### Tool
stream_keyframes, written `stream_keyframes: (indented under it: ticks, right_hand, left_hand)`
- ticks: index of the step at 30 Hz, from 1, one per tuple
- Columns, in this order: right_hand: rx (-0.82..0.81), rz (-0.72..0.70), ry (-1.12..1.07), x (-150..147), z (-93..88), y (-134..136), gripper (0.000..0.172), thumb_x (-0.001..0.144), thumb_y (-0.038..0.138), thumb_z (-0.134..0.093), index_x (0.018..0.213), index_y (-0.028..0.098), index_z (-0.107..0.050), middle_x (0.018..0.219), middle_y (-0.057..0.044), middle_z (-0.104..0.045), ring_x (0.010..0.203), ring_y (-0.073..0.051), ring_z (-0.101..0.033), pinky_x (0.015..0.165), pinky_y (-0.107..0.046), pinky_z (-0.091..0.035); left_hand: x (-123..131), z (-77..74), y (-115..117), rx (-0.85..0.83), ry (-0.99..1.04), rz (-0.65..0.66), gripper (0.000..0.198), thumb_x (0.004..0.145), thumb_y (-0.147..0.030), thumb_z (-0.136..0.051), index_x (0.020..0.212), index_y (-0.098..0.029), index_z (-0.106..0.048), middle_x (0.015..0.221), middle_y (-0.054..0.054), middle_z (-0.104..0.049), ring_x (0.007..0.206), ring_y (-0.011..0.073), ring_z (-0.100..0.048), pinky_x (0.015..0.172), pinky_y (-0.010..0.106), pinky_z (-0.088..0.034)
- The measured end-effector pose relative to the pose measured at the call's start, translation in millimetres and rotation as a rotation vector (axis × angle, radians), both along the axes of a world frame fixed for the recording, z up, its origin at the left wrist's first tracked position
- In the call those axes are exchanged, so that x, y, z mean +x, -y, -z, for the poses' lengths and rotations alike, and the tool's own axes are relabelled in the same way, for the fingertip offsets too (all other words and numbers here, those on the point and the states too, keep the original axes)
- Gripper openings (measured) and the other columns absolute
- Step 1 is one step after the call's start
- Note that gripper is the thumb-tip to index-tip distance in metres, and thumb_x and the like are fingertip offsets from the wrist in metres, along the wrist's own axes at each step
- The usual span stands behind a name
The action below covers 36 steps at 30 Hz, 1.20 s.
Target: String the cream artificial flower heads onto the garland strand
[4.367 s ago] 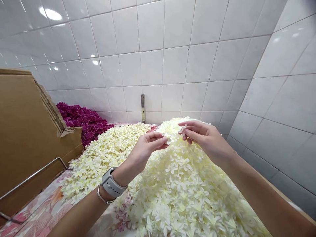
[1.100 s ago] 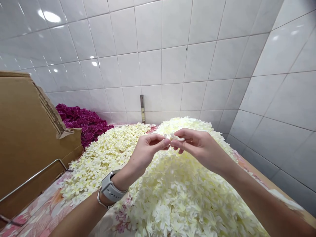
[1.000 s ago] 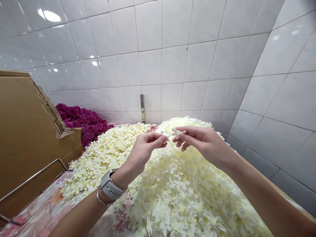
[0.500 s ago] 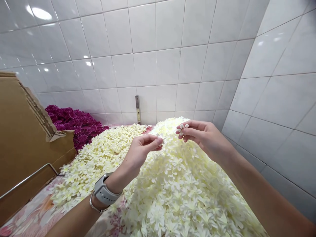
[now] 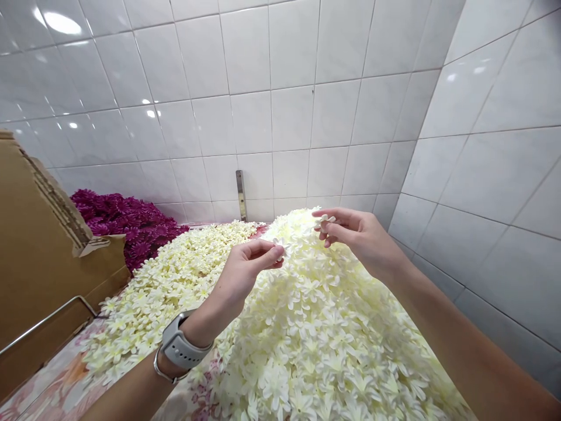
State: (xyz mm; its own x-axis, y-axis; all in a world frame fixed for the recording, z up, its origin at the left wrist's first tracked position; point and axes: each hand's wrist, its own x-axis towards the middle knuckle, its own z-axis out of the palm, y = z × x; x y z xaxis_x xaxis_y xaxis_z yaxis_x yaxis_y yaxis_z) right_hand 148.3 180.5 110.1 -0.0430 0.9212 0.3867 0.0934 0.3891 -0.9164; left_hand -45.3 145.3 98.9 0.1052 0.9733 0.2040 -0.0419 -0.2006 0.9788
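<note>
Both of my hands are raised over a large heap of white flowers (image 5: 315, 327) with pale yellow centres. My left hand (image 5: 249, 266), with a watch (image 5: 182, 345) on its wrist, pinches a small white flower (image 5: 279, 246) between thumb and forefinger; most of that flower is hidden by the fingertips. Higher up and to the right, my right hand (image 5: 350, 231) pinches another small white flower (image 5: 325, 221), whose petals show beyond the fingertips. A gap separates the two hands.
Smaller cream flowers (image 5: 175, 286) spread left of the heap, and purple flowers (image 5: 131, 219) are piled behind them. A cardboard box (image 5: 52, 251) with a metal rod (image 5: 44, 324) stands at left. White tiled walls (image 5: 272, 117) close off the back and right. A metal strip (image 5: 241, 196) stands against the back wall.
The view has shifted slightly, so the scene sits a little further left. The flower in my right hand has turned in the fingers. My left hand keeps its pinch.
</note>
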Motion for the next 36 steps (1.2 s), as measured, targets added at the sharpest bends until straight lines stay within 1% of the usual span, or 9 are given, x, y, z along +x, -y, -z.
stream_keyframes:
  ticks: [3, 6, 11, 17, 21, 25, 28, 30, 36]
  right_hand:
    - [0.039, 0.019, 0.047, 0.6, 0.4, -1.3, 0.03, 0.06, 0.041, -0.074, 0.067, 0.013, -0.065, 0.059, -0.002, -0.058, 0.053, -0.009, -0.052, 0.053, -0.023, -0.045]
    - [0.031, 0.047, 0.04, 0.4, -2.3, -7.3, 0.037, 0.054, 0.045, -0.078, 0.056, 0.013, -0.058, 0.055, -0.001, -0.056, 0.051, -0.01, -0.052, 0.051, -0.023, -0.045]
    - [0.04, 0.002, 0.113, -2.5, -18.8, -26.0, 0.043, 0.056, 0.048, -0.076, 0.078, 0.013, -0.067, 0.072, -0.005, -0.062, 0.06, -0.011, -0.056, 0.053, -0.022, -0.044]
    - [0.003, 0.054, 0.283, -9.9, -33.8, -50.7, 0.036, 0.05, 0.039, -0.082, 0.052, 0.011, -0.06, 0.049, -0.002, -0.053, 0.046, -0.007, -0.043, 0.042, -0.022, -0.03]
    - [-0.096, 0.005, 0.371, -10.6, -39.5, -60.8, 0.024, 0.054, 0.028, -0.08, 0.054, 0.011, -0.063, 0.051, -0.002, -0.054, 0.051, -0.008, -0.047, 0.049, -0.021, -0.037]
    - [-0.183, -0.047, 0.398, -7.5, -45.3, -64.7, 0.015, 0.056, 0.017, -0.077, 0.053, 0.01, -0.064, 0.07, -0.009, -0.064, 0.062, -0.011, -0.055, 0.06, -0.021, -0.045]
    - [-0.187, -0.046, 0.39, -7.4, -45.7, -63.3, 0.014, 0.056, 0.014, -0.074, 0.052, 0.01, -0.062, 0.08, -0.011, -0.065, 0.058, -0.009, -0.054, 0.057, -0.021, -0.047]
    - [-0.181, -0.037, 0.388, -8.7, -43.8, -61.0, 0.014, 0.054, 0.014, -0.075, 0.052, 0.01, -0.062, 0.078, -0.01, -0.065, 0.055, -0.009, -0.053, 0.054, -0.021, -0.047]
    - [-0.176, 0.007, 0.392, -14.7, -36.7, -53.6, 0.023, 0.054, 0.018, -0.077, 0.051, 0.011, -0.056, 0.055, -0.005, -0.058, 0.049, -0.009, -0.052, 0.046, -0.021, -0.045]
  left_hand:
    - [0.2, 0.4, -0.1, -0.004, -0.004, 0.003, 0.019, 0.066, -0.032, -0.072, 0.063, -0.014, -0.067, 0.066, 0.001, -0.061, 0.067, 0.0109, -0.055, 0.071, 0.024, -0.046]
    - [-0.2, 0.6, -1.0, -0.013, 0.007, 0.003, 0.019, 0.066, -0.032, -0.072, 0.062, -0.014, -0.067, 0.066, 0.001, -0.061, 0.068, 0.0111, -0.055, 0.073, 0.024, -0.047]
    - [-4.7, -1.3, -1.6, 0.0, 0.028, 0.02, 0.02, 0.065, -0.035, -0.072, 0.063, -0.015, -0.068, 0.068, 0.001, -0.061, 0.071, 0.012, -0.056, 0.077, 0.027, -0.047]
    - [-11.0, -10.4, 4.2, 0.023, 0.077, 0.025, 0.021, 0.063, -0.036, -0.073, 0.062, -0.015, -0.068, 0.068, 0.002, -0.062, 0.071, 0.0136, -0.057, 0.079, 0.03, -0.047]
    - [-15.2, -13.8, 5.0, 0.038, 0.123, 0.025, 0.021, 0.063, -0.035, -0.074, 0.063, -0.015, -0.068, 0.069, 0.002, -0.062, 0.073, 0.0132, -0.057, 0.079, 0.029, -0.047]
    - [-19.8, -15.3, 3.2, 0.056, 0.169, 0.027, 0.021, 0.063, -0.034, -0.074, 0.065, -0.014, -0.069, 0.07, 0.002, -0.063, 0.072, 0.0129, -0.058, 0.079, 0.029, -0.047]
    - [-22.1, -17.1, 3.0, 0.065, 0.196, 0.033, 0.021, 0.063, -0.034, -0.075, 0.065, -0.014, -0.069, 0.07, 0.002, -0.063, 0.072, 0.0126, -0.058, 0.079, 0.029, -0.047]
    - [-22.8, -18.7, 3.9, 0.062, 0.206, 0.033, 0.02, 0.062, -0.034, -0.075, 0.064, -0.014, -0.069, 0.069, 0.001, -0.063, 0.071, 0.0124, -0.058, 0.08, 0.029, -0.046]
    - [-22.6, -20.4, 6.3, 0.069, 0.208, 0.035, 0.02, 0.063, -0.034, -0.074, 0.065, -0.015, -0.069, 0.07, 0.002, -0.064, 0.073, 0.0135, -0.058, 0.08, 0.031, -0.046]
